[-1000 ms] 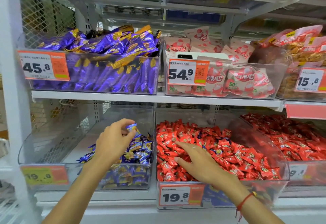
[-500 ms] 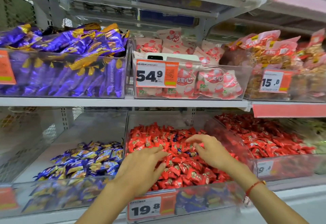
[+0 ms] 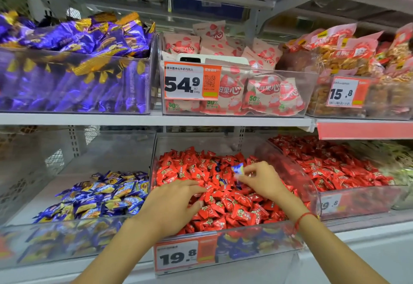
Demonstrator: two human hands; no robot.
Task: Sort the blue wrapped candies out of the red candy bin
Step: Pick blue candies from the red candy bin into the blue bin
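The clear red candy bin [image 3: 263, 236] on the lower shelf is heaped with red wrapped candies [image 3: 223, 203]. A few dark blue candies [image 3: 218, 168] show among them near the back. My right hand [image 3: 260, 183] pinches one blue wrapped candy [image 3: 237, 169] just above the red heap. My left hand [image 3: 172, 207] rests flat on the red candies at the bin's front left, fingers spread. The bin to the left [image 3: 67, 239] holds the blue and yellow wrapped candies [image 3: 105, 196].
Another bin of red candies [image 3: 335, 167] stands to the right. The upper shelf carries bins of purple bars [image 3: 73, 78], pink strawberry packs [image 3: 257, 91] and brown snacks [image 3: 348, 64]. Price tags hang on the bin fronts. The shelf edge [image 3: 156, 119] overhangs the lower bins.
My left hand left the blue bin and came across onto the red candies. My right hand moved deeper into the red bin and picked up a blue candy. The view shifted right.
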